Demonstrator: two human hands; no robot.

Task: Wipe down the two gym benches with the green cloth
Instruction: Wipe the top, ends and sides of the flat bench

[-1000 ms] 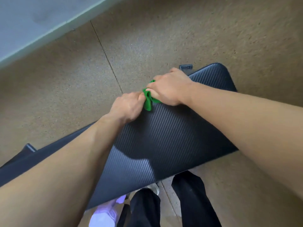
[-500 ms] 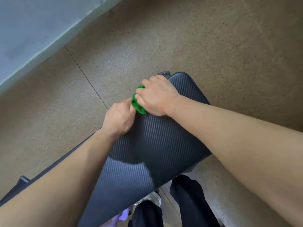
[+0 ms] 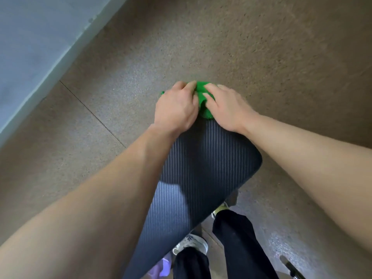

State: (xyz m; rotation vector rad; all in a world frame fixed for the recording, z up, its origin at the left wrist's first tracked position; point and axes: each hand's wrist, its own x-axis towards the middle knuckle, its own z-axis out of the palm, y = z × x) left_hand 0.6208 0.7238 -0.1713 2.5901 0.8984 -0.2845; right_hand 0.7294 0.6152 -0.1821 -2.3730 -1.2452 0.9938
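Slid to bench (image 3: pixel 203 168) end, green cloth (image 3: pixel 203 101) — left hand (image 3: pixel 175 109), right hand (image 3: pixel 227 109) both gripping it

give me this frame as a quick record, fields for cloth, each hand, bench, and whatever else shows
green cloth: bunched at the far end of the bench, between the two hands
left hand: holds the cloth, fingers curled over it
right hand: holds the cloth from the other side
bench: dark ribbed pad, only one in view
floor: brown, speckled
wall: pale, upper left
legs: black trousers and a white shoe beside the bench's near end
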